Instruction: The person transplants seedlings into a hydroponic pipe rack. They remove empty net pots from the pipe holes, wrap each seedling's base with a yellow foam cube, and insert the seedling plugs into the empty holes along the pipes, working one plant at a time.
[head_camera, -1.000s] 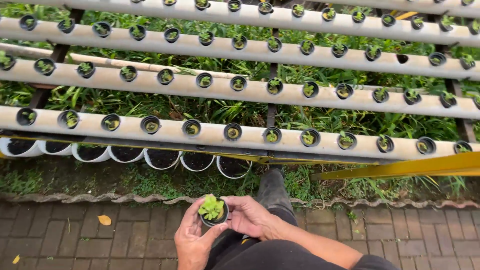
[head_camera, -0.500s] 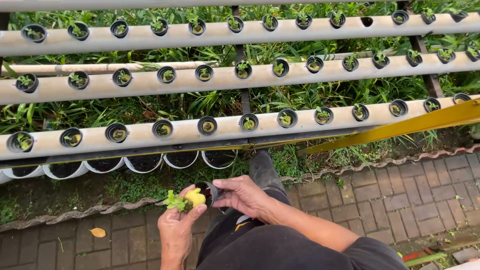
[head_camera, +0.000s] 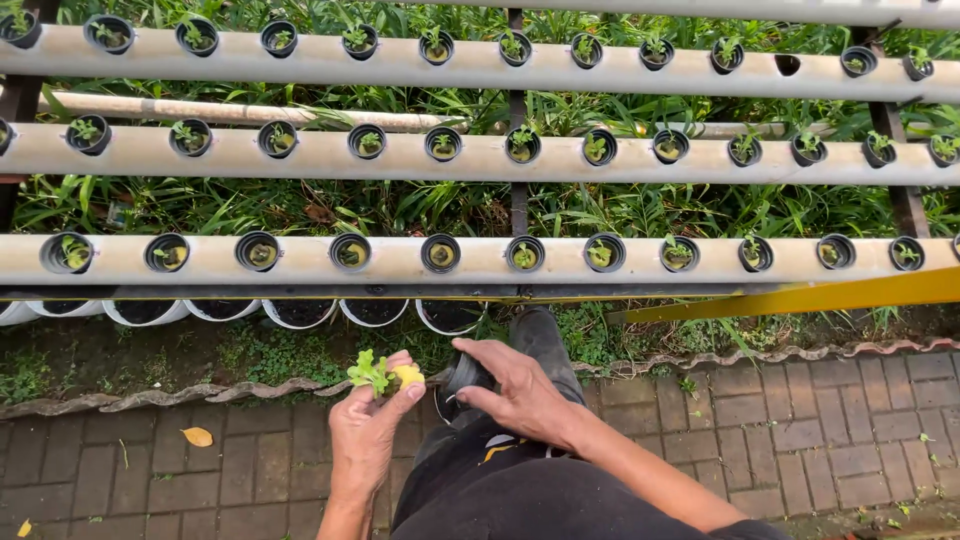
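My left hand (head_camera: 368, 432) pinches a small green seedling (head_camera: 372, 371) with a yellow sponge plug (head_camera: 407, 375) at its base. My right hand (head_camera: 517, 390) holds an empty black net cup (head_camera: 462, 378) just to the right of the seedling. Both hands hover over the brick path, in front of the lowest white pipe (head_camera: 390, 261). The seedling is out of the cup and apart from it.
Three white pipes (head_camera: 330, 155) run across a frame, each with a row of black cups holding seedlings. White pots (head_camera: 374, 314) hang under the lowest pipe. A yellow bar (head_camera: 800, 297) slants at right. Grass, a scalloped edging (head_camera: 700, 362) and my black shoe (head_camera: 540, 335) lie below.
The seedling sat in the black cup held in both hands; now my left hand holds the seedling with its plug and my right hand holds the empty cup. The view shifted.
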